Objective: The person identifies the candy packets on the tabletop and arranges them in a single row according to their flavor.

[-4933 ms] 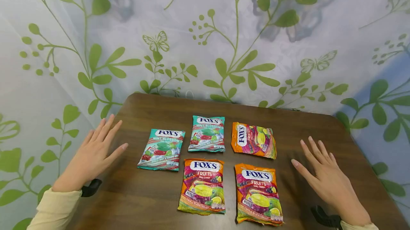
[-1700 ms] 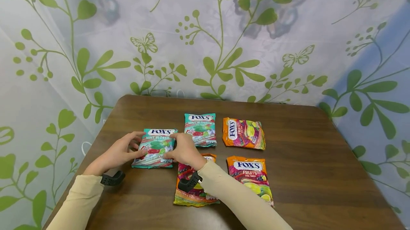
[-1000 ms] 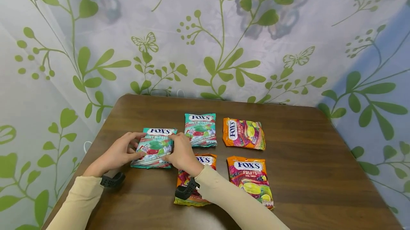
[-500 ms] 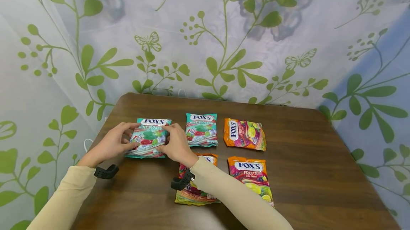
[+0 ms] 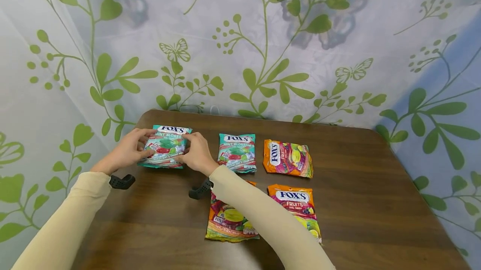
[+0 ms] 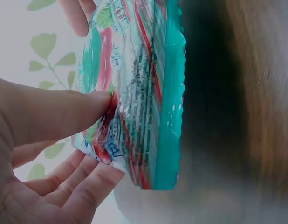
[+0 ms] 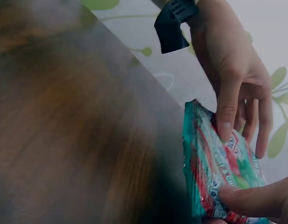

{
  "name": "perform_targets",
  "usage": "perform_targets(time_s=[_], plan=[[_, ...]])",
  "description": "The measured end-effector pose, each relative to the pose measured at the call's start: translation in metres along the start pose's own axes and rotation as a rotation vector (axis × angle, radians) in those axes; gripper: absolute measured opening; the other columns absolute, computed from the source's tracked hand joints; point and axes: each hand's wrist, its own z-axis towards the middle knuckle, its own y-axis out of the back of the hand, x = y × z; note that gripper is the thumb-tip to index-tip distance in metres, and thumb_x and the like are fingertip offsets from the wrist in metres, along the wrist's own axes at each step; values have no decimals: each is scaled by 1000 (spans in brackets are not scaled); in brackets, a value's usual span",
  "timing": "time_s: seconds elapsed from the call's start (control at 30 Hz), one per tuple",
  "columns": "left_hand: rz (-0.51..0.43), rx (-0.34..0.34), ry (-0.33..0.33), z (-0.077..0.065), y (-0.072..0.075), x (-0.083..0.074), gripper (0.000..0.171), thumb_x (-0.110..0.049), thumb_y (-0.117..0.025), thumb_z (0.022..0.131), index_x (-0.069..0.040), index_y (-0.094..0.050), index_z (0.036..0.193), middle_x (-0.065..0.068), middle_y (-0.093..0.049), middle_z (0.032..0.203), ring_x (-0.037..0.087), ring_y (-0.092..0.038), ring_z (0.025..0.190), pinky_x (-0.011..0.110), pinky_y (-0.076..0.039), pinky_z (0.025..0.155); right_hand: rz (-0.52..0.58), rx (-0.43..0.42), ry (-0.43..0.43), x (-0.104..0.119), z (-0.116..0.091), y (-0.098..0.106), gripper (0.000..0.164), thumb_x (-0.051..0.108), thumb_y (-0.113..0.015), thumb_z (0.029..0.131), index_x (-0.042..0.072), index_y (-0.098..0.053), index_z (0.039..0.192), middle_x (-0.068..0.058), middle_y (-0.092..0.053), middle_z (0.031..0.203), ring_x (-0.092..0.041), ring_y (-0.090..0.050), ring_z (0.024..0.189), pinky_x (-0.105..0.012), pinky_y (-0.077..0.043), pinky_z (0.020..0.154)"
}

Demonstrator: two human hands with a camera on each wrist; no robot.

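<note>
Now nearer the far left corner of the table (image 5: 360, 186) than moments ago: one mint bag (image 5: 165, 143), seemingly lifted, is clamped at its sides between left hand (image 5: 125, 151) and right hand (image 5: 198, 153), suggesting a carry in progress, release not yet made.

Four candy packets (image 5: 287, 158) lie on the table (image 5: 360, 203), right of another packet (image 5: 166, 146).

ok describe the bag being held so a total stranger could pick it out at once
Start at the brown table and go to its far left corner. There you find a teal Mint Blossom candy bag, left of the other teal bag. Of all the bags, only this one is gripped, by the left hand and right hand.
</note>
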Motion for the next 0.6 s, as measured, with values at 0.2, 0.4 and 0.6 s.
perform_targets(time_s=[0.2, 0.4, 0.6], plan=[[24, 2, 39, 9, 11, 13, 68, -2, -78, 101, 10, -45, 159, 34, -53, 134, 50, -65, 112, 60, -57, 92, 17, 9, -7, 4, 19, -10, 78, 7, -91, 91, 4, -55, 160, -15, -51, 152, -7, -65, 82, -18, -54, 70], [40, -5, 60, 16, 18, 25, 67, -2, -77, 102, 10, -44, 159, 35, -52, 134, 51, -65, 111, 62, -56, 93, 13, 6, -7, 6, 34, -18, 82, 4, -92, 89, 5, -54, 161, -14, -49, 156, -7, -63, 85, -18, -53, 73], [58, -26, 64, 21, 19, 35, 69, 0, -76, 101, 13, -42, 159, 37, -51, 135, 50, -65, 109, 61, -56, 90, -23, 2, 2, 4, 48, -28, 87, 4, -95, 85, 6, -53, 162, -14, -49, 157, -9, -62, 88, -19, -52, 79]])
